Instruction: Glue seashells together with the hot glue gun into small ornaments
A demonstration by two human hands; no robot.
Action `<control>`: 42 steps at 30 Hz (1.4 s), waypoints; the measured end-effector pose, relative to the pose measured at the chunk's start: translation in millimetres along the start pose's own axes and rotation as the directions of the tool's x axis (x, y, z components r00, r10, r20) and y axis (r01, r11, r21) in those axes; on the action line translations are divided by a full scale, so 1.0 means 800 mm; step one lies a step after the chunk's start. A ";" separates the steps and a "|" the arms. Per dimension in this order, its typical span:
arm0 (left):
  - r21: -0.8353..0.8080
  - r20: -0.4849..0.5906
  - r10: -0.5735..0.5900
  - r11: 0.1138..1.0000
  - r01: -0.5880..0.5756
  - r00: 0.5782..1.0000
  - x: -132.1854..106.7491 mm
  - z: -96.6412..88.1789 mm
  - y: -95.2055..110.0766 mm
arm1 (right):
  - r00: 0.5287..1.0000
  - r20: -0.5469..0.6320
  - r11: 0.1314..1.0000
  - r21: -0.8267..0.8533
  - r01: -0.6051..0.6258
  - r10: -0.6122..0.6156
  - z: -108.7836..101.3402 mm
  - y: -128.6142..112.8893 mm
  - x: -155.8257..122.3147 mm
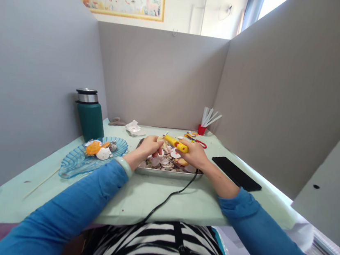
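My right hand (196,153) is wrapped round a yellow hot glue gun (176,143), its nozzle pointing left toward my other hand. A black cord (171,194) runs from the gun over the table edge toward my lap. The fingers of my left hand (149,147) are pinched on what looks like a pale yellowish shell (162,141), mostly hidden by the fingers. Both hands are above a metal tray (167,174) filled with loose shells (166,160) in white, brown and orange.
At left, a blue glass dish (75,163) holds several shells, beside a green bottle (90,117) and a thin stick (40,184). Red-handled scissors (197,141) and a red cup (201,129) of glue sticks stand behind. A black phone (236,173) lies right. Grey partitions (160,76) enclose the table.
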State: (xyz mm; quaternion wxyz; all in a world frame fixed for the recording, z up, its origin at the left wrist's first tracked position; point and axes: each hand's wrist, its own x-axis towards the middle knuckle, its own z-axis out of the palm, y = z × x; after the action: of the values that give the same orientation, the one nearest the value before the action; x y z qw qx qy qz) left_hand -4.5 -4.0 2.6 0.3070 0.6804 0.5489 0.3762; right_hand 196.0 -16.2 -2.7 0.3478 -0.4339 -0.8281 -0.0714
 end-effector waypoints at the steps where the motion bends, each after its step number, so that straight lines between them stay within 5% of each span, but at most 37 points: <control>1: 0.001 0.001 0.003 1.000 -0.003 1.000 0.000 0.000 0.000 | 1.000 0.000 1.000 0.000 -0.001 0.001 0.000 0.000 0.000; 26: 0.024 0.021 0.025 0.999 -0.025 0.999 0.003 0.000 -0.003 | 1.000 -0.004 1.000 0.018 -0.005 0.005 0.000 0.000 0.000; 42: 0.195 0.027 0.073 0.978 -0.077 0.997 -0.009 -0.001 0.010 | 0.999 0.025 0.999 -0.024 -0.027 0.027 0.002 0.000 0.000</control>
State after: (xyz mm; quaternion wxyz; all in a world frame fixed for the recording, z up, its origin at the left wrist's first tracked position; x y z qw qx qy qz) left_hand -1.8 -12.5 8.3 0.2297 0.7311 0.5542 0.3249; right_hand 195.6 -15.6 -4.0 0.3332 -0.4500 -0.8255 -0.0711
